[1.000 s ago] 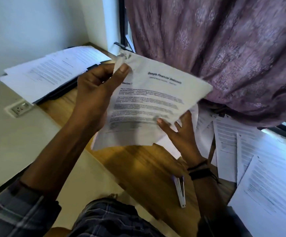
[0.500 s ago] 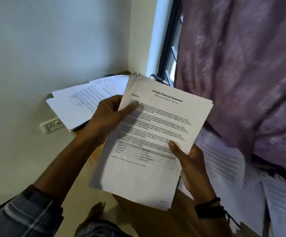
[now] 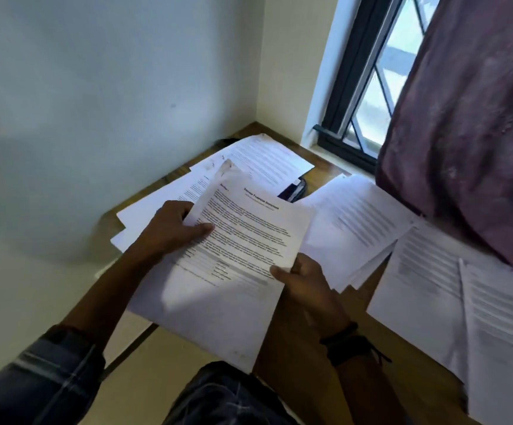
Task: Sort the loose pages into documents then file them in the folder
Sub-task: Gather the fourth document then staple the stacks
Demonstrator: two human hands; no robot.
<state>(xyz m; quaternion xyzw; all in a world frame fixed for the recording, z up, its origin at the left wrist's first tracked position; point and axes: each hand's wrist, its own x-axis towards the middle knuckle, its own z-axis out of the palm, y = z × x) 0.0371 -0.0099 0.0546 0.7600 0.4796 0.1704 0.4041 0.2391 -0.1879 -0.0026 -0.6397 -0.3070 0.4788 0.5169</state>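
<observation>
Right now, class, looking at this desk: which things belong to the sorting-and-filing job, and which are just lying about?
Job: held pages, gripped by left hand and right hand; loose pages on the desk; back pile; dark folder.
Just there: curtain; window; wristband.
</observation>
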